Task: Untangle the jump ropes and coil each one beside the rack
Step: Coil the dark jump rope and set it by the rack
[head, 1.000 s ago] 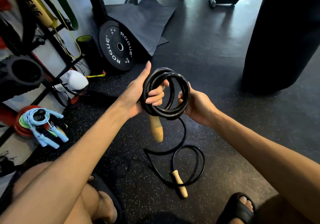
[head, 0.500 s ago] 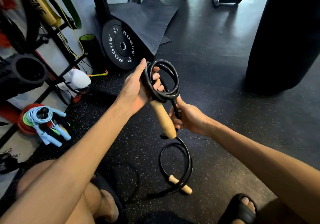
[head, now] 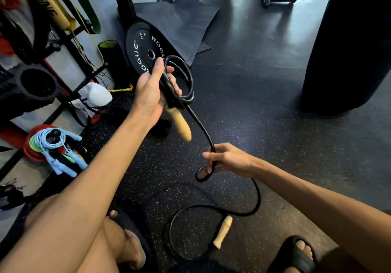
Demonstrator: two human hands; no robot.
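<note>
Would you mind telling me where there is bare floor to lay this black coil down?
Bare floor spreads wide between the right hand and the punching bag. A narrower strip lies between the white glove and the left hand gripping the black rope. It is crowded around the blue rope.

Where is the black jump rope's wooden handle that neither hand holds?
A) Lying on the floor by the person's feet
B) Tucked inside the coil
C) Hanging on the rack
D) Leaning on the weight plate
A: the free handle lies on the floor between the feet, while the left hand grips the black jump rope at its coil and the right hand holds its cord.
</note>
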